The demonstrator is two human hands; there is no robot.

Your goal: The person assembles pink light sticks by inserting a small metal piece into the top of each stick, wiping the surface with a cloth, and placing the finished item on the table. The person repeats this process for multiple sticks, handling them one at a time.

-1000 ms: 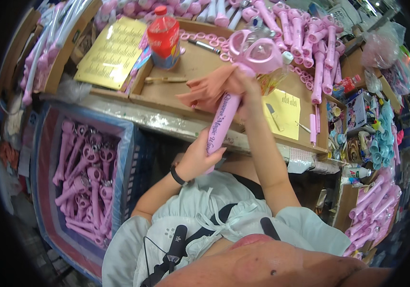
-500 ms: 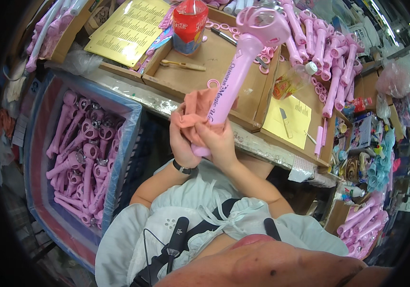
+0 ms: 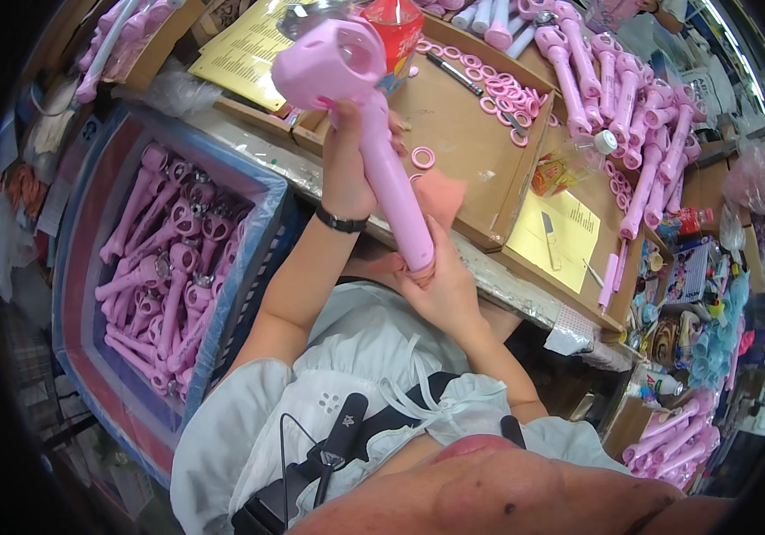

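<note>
A pink plastic toy wand (image 3: 391, 183) slants across the middle in front of me, its wide hollow head (image 3: 329, 67) up and to the left. Just below that head, my left hand (image 3: 351, 165) is closed around the shaft. My right hand (image 3: 447, 283) is closed at the wand's lower end, holding an orange cloth (image 3: 440, 198) against it. Part of the cloth sticks up beyond my right hand's fingers. The lettering seen on the shaft before is out of sight.
A blue-rimmed crate (image 3: 267, 192) of pink wands stands at the left. On the bench, a cardboard tray (image 3: 476, 183) holds pink rings (image 3: 512, 94), a black pen (image 3: 454, 73) and a red carton (image 3: 396, 40). More wands (image 3: 654, 134) are piled at the right beside a bottle (image 3: 574, 160).
The wand has swung its head to the left and turned over. My left hand has moved up from the lower end to the neck; my right hand has stayed low with the cloth.
</note>
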